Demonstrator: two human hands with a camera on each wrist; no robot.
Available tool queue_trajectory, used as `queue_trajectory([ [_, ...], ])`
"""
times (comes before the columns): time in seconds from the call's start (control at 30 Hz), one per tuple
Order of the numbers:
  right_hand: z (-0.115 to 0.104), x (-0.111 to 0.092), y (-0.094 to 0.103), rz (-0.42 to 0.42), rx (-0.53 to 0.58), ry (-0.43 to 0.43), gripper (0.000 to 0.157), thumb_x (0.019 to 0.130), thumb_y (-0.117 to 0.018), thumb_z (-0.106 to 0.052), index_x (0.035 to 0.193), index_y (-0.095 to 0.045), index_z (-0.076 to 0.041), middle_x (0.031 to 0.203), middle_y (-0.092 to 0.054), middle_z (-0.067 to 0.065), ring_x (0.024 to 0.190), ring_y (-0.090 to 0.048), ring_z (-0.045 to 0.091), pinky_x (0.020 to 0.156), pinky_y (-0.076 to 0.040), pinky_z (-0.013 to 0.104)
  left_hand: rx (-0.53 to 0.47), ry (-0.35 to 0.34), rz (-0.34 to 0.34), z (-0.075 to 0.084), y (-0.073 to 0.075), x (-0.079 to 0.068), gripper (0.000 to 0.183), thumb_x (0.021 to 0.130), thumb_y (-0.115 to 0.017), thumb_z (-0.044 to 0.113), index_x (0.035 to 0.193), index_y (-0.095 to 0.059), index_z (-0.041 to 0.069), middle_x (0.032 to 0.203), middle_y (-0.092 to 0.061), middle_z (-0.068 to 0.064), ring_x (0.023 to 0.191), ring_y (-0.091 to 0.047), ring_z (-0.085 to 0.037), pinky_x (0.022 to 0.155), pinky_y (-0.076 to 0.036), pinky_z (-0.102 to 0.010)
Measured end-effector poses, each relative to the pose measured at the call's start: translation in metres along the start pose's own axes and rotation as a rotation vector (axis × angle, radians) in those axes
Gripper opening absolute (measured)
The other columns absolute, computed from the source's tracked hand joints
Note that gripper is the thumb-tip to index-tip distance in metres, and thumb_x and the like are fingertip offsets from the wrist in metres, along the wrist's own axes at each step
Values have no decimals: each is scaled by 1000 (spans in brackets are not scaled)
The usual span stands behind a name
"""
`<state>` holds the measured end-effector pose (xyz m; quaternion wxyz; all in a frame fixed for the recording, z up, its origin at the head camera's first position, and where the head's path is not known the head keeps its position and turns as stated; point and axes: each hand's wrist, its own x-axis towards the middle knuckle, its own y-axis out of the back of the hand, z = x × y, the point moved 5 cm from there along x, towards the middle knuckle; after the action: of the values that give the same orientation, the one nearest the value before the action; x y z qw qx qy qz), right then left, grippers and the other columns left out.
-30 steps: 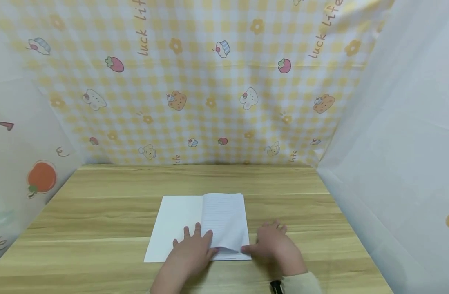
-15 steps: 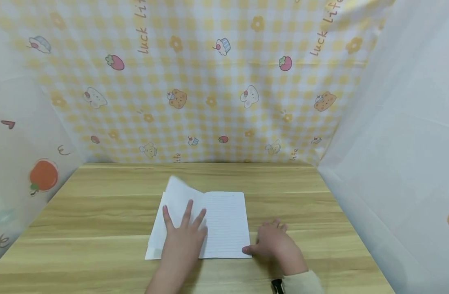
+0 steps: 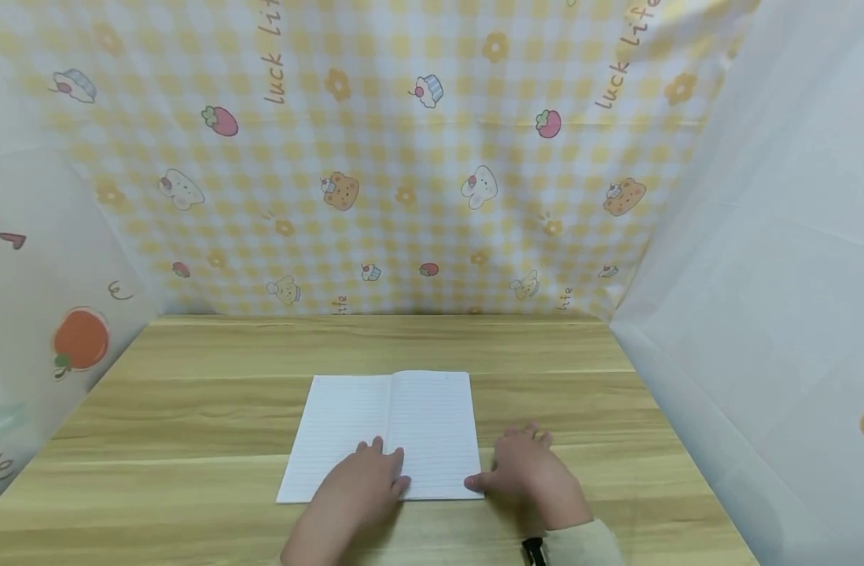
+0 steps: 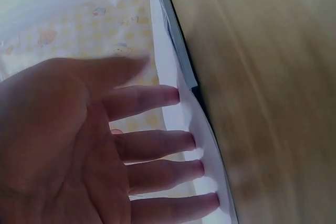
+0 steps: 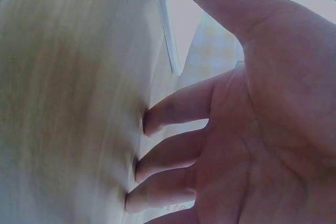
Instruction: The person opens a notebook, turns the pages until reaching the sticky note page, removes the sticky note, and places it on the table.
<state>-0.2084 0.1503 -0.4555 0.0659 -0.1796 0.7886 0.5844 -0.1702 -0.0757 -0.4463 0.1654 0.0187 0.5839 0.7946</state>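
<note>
- Lying spread on the desk [image 3: 226, 424], near the middle of the front: a white notebook [image 3: 437, 424], lined pages on both sides of the fold.
- On the lower part of the left page, close to the fold: the left hand [image 3: 361, 483], fingers released and nearly straight, tips touching paper.
- Just beside the notebook's right edge: the right hand [image 3: 531, 468], fingers released, tips on the desk, thumb at the lower right corner of the right page.
- Around the right wrist: a pale sleeve [image 3: 586, 544].
- Behind the desk: a yellow checked cloth [image 3: 403, 157] printed with strawberries and cupcakes.
</note>
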Motion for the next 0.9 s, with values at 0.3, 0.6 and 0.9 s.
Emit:
queue_trajectory([
  [0.3,-3,-3,2,6,-18,-27,71,86,-79,-65,95,-75,6,152,-43,49,144,-24,78,115,-26,87,32,48,55,11,-7,6,69,83,-86,53,119,-68,-3,135,-62,-41,128,-59,-61,87,-59,-72],
  [0.6,17,17,-17,-6,-44,38,69,76,-82,-73,73,-63,-6,153,-45,45,146,-21,77,117,-18,89,-12,-19,195,-4,9,-1,80,98,-66,8,168,-27,7,159,-47,-35,125,-66,-55,88,-62,-64],
  [0.9,28,29,-33,6,-96,44,73,75,-79,-79,70,-65,-7,152,-48,43,147,-20,77,117,-15,89,423,-99,327,2,21,-10,43,81,-84,4,118,-79,25,163,-54,1,162,-31,-39,113,-17,-94],
])
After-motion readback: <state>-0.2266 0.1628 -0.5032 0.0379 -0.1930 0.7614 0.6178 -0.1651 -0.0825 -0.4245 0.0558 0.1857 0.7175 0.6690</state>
